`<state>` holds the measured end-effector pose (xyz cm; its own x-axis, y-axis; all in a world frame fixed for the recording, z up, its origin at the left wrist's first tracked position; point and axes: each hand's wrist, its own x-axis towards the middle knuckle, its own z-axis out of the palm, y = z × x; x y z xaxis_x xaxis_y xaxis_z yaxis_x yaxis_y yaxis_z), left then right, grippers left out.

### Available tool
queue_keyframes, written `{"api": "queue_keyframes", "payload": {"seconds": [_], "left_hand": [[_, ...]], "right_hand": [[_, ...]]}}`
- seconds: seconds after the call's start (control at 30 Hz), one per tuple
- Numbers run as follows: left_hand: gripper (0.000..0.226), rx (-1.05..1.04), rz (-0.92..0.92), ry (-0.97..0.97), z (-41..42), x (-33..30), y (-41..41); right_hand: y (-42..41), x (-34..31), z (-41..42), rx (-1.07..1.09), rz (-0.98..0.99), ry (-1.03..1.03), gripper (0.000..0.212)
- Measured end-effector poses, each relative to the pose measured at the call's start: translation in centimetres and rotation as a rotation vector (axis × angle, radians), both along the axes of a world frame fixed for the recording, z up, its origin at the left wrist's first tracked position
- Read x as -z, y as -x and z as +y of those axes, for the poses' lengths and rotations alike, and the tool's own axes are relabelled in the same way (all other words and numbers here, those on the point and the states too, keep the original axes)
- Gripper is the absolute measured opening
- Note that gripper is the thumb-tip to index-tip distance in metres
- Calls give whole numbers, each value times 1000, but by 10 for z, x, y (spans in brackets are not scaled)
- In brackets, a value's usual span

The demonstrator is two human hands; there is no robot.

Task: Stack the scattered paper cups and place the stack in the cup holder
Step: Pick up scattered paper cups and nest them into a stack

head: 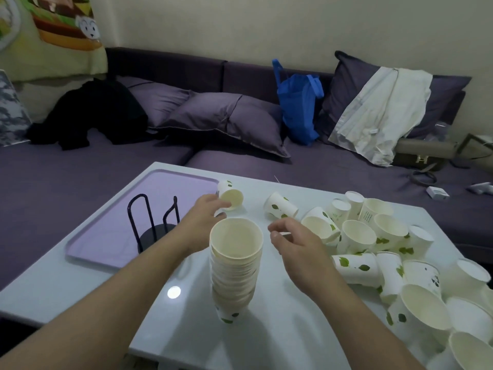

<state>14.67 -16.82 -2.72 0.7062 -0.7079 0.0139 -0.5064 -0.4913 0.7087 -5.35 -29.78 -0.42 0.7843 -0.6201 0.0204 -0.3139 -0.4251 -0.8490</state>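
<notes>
1. Glossy white desk (186,329) before purple sofa (80,166).
2. Tall cup stack (234,265) upright mid-desk; wire cup holder (152,222) on lilac tray (112,236), unfilled.
3. Left hand (205,209) pinching a lying paper cup (231,197); right hand (290,239) loosely curled, holding nothing.
4. Many loose cups (386,249) heaped right: roughly midway.

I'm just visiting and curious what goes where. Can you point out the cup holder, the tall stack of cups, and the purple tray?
cup holder (156,231): head view, on its round black base.
stack of cups (234,273): head view, on the ribbed side of the rims.
purple tray (112,236): head view, on its bare surface.
</notes>
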Motion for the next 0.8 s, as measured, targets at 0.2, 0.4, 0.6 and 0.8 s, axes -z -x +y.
{"api": "queue_keyframes", "payload": {"seconds": [0.2, 0.4, 0.6, 0.8], "left_hand": [[58, -76, 21, -242, -61, 37, -52], [48, -114, -60, -90, -62, 44, -63], [63, -206, -99, 143, -32, 12, -33], [46, -298, -119, 293, -12, -28, -11]], "right_hand": [[-23, 20, -11, -3, 62, -13, 12], [-21, 29, -16, -41, 143, 68, 14], [-38, 20, -28, 5, 153, 381, 42], [-110, 28, -60, -17, 575, 999, 73]]}}
